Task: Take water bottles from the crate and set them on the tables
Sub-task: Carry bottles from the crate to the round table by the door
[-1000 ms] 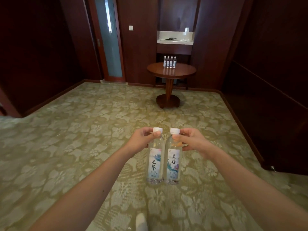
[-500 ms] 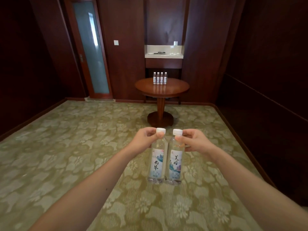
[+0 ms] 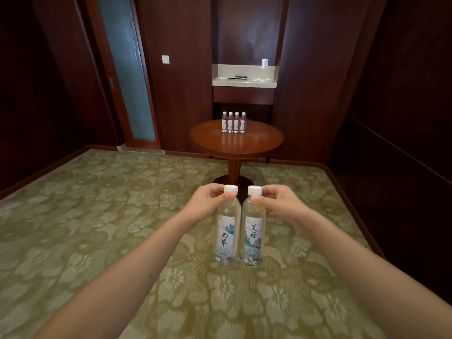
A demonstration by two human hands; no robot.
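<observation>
Left hand pinched 1 bottle by the neck, right hand another bottle; mid-carry, next likely standing both on the counter at 12 o'clock.

Carpet noted olive-green, patterned all over with pale cream flowers; round table recorded in glossy red-brown wood; four bottles on the table seen clear, white-capped, pale-labelled; before the table, left bottle and right bottle seen clear, caps white, labels white, washed blue and pink, black characters printed; wall panelling behind the table logged dark mahogany; door pane left of the table frosted blue-grey; counter above the table cream.
</observation>
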